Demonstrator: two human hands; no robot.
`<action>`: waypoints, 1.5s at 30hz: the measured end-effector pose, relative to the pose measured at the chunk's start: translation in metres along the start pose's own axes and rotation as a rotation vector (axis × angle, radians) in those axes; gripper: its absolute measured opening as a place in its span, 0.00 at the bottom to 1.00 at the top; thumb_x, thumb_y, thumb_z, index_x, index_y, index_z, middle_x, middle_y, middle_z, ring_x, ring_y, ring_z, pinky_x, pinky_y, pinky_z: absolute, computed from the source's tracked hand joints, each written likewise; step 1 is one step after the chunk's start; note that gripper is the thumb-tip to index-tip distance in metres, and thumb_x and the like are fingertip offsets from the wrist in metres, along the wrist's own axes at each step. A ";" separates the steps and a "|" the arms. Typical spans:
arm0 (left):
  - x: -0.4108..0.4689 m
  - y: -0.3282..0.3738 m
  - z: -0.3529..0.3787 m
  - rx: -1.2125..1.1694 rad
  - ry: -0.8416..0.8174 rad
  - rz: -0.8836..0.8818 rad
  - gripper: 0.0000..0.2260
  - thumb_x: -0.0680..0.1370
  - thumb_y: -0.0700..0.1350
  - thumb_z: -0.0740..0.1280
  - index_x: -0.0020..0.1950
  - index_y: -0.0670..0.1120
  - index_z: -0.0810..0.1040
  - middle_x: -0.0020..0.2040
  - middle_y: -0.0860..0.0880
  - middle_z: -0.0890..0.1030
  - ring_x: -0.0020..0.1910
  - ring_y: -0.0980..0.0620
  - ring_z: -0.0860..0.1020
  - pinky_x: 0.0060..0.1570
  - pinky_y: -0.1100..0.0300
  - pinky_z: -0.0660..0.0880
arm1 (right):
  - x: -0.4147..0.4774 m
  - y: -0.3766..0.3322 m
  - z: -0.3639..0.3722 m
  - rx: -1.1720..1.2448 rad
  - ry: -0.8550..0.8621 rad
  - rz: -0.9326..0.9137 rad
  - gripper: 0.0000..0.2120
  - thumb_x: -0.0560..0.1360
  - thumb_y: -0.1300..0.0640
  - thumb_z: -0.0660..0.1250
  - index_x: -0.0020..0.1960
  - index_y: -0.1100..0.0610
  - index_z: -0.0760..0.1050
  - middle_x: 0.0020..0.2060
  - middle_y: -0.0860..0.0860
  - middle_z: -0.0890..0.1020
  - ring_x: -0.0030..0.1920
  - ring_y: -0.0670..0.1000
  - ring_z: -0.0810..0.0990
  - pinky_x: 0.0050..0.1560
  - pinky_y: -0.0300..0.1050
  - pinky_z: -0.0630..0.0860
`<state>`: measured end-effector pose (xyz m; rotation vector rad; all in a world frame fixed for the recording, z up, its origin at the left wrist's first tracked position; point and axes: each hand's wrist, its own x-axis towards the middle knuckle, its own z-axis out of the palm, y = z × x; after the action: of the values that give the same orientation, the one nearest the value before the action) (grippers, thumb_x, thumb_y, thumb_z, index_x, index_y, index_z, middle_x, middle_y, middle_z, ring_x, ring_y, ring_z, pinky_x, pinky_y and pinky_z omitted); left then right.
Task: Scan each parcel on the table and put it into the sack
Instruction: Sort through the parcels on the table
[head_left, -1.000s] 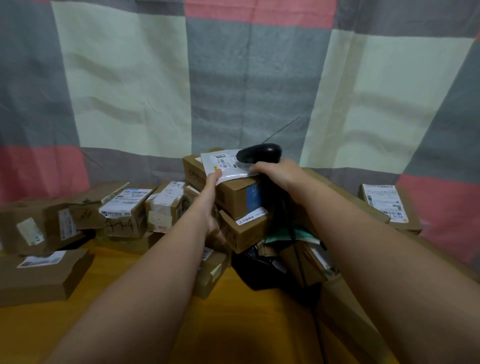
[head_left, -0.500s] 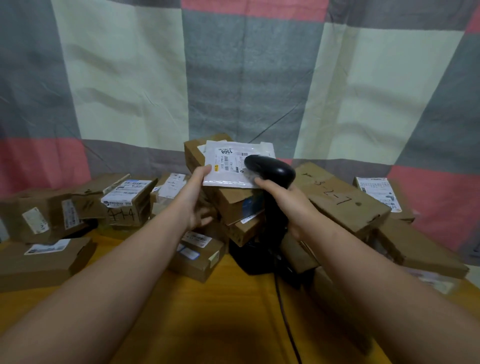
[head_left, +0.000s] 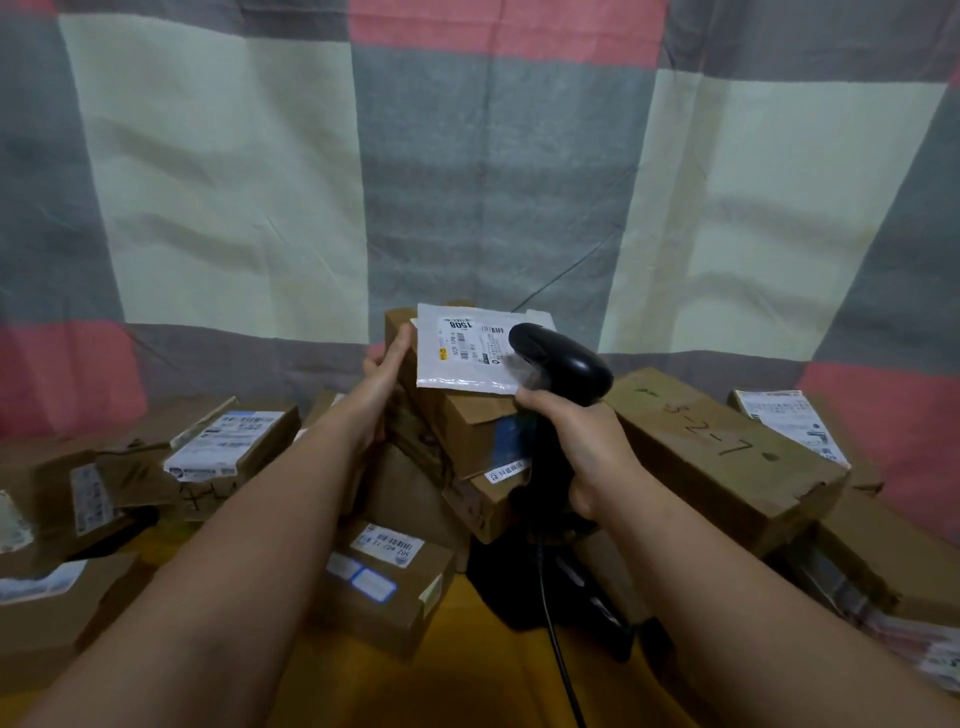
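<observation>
You hold the cardboard parcel (head_left: 467, 426) up over the pile (head_left: 395, 577) on the table (head_left: 483, 691), tilted so that its white shipping label (head_left: 457, 358) faces the scanner. Your left hand (head_left: 384, 366) grips its left edge, thumb in front and fingers hidden behind. Your right hand (head_left: 587, 447) has its fingers wrapped round the black barcode scanner (head_left: 563, 361), whose head is just over the label to read it. No sack shows.

We see a creased cloth backdrop (head_left: 467, 182) in large cream, grey and pink checks filling the rear. Below it, we note a yellow-orange table (head_left: 457, 686) in dim light.
</observation>
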<state>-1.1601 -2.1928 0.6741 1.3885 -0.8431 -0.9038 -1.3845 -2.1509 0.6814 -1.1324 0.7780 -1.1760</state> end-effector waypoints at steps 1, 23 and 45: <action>0.002 0.001 0.002 -0.033 -0.003 -0.006 0.47 0.59 0.78 0.65 0.73 0.58 0.61 0.65 0.50 0.74 0.61 0.45 0.75 0.52 0.49 0.75 | 0.003 0.001 -0.001 0.002 0.004 -0.002 0.10 0.72 0.61 0.73 0.52 0.56 0.79 0.39 0.53 0.86 0.41 0.53 0.86 0.43 0.48 0.82; -0.245 -0.001 -0.043 -0.121 0.258 0.114 0.35 0.73 0.59 0.68 0.72 0.52 0.52 0.58 0.48 0.72 0.52 0.49 0.74 0.41 0.55 0.74 | -0.158 0.004 -0.025 0.078 -0.193 0.029 0.20 0.70 0.64 0.72 0.61 0.56 0.77 0.51 0.58 0.84 0.51 0.58 0.84 0.52 0.56 0.81; -0.410 -0.093 -0.089 0.597 0.479 0.240 0.28 0.79 0.57 0.62 0.77 0.54 0.57 0.77 0.46 0.53 0.75 0.41 0.53 0.72 0.43 0.55 | -0.276 0.040 -0.009 -0.384 -0.061 0.041 0.19 0.72 0.58 0.73 0.61 0.57 0.75 0.48 0.51 0.80 0.49 0.49 0.78 0.40 0.40 0.71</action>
<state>-1.2607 -1.7827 0.5926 1.8646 -0.9117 -0.1051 -1.4498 -1.8876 0.6172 -1.4528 1.0020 -0.9760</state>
